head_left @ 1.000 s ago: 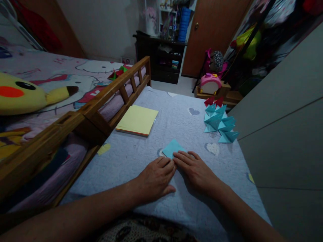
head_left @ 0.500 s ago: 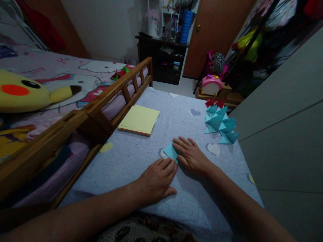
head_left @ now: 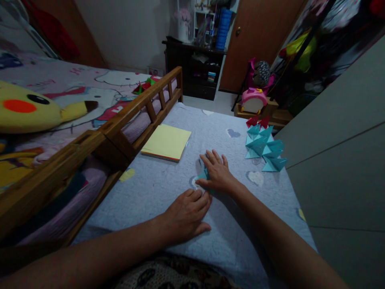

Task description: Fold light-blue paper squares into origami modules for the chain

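A small folded piece of blue paper [head_left: 203, 175] lies on the bed sheet in front of me, largely covered by my hands. My left hand [head_left: 189, 212] rests at its lower corner, fingers bent and pressed together on the paper's edge, the thumb apart on the sheet. Over the paper's right side is my right hand [head_left: 219, 173], its fingers spread and nothing gripped. Whether the right palm touches the paper cannot be made out. To the right stand several folded blue paper pieces [head_left: 258, 142], with red folded pieces [head_left: 255, 121] behind them.
A stack of square paper [head_left: 167, 141], yellow on top, lies left of my hands. The wooden bed rail [head_left: 141, 102] borders the sheet [head_left: 156, 200] on the left; a pale cabinet [head_left: 339, 160] stands on the right. A yellow plush toy [head_left: 30, 110] lies beyond the rail.
My right hand has shifted slightly left and away from me, its fingers spreading and lifting over the blue paper. My left hand has stayed in place.
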`<action>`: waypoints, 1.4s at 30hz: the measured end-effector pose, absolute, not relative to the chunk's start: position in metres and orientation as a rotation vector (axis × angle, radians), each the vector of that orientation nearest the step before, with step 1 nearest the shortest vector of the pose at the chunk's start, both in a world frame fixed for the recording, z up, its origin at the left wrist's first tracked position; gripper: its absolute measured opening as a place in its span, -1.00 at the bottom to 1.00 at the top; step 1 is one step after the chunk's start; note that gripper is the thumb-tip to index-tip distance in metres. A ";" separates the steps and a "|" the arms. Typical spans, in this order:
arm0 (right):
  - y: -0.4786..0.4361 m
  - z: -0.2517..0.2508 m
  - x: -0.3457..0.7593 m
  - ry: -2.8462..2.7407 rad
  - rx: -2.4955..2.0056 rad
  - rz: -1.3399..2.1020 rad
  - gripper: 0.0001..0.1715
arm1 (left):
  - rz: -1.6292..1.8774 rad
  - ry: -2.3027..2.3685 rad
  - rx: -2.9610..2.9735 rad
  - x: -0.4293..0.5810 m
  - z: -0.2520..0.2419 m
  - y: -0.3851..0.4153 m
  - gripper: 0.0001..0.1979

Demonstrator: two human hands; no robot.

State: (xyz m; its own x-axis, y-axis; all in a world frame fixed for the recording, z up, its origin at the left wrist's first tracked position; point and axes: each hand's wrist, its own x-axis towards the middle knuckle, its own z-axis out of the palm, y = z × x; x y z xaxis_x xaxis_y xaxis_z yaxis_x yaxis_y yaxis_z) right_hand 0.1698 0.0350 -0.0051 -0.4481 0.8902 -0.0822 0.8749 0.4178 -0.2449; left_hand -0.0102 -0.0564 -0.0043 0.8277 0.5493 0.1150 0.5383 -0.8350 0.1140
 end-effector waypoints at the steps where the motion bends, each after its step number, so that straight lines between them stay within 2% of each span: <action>1: 0.037 -0.006 0.167 -2.586 -1.629 0.383 0.09 | 0.214 0.873 2.931 -0.011 -0.004 -0.056 -0.36; 12: 0.037 -0.001 0.184 -2.404 -1.841 0.351 -0.19 | 0.363 0.819 2.845 -0.013 -0.007 -0.052 -0.36; 18: -0.007 -0.006 0.209 -2.496 -1.763 0.305 0.01 | 0.414 0.815 2.813 -0.015 -0.011 -0.052 -0.39; 24: -0.007 -0.015 0.218 -2.444 -1.843 0.183 0.02 | 0.406 0.793 2.822 -0.015 -0.009 -0.051 -0.42; 35: 0.005 -0.015 0.235 -2.249 -1.968 0.126 -0.23 | 0.410 0.798 2.788 -0.016 -0.007 -0.051 -0.43; 38: 0.004 -0.009 0.239 -2.154 -1.902 0.110 -0.42 | 0.458 0.806 2.670 -0.016 -0.001 -0.045 -0.55; 40: 0.004 -0.001 0.240 -2.157 -1.817 0.230 -0.58 | 0.486 0.850 2.543 -0.015 0.004 -0.038 -0.61; 42: 0.002 0.007 0.237 -2.219 -1.741 0.408 -0.63 | 0.508 0.917 2.452 -0.013 0.007 -0.030 -0.65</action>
State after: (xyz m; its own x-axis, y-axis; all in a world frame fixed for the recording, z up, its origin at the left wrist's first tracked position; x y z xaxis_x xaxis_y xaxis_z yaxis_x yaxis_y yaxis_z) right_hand 0.2370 0.0018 0.0072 -0.2268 0.9725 0.0528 0.8903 0.2290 -0.3937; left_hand -0.0128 -0.0304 0.0072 0.7082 0.6844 0.1733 0.5101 -0.6658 0.5446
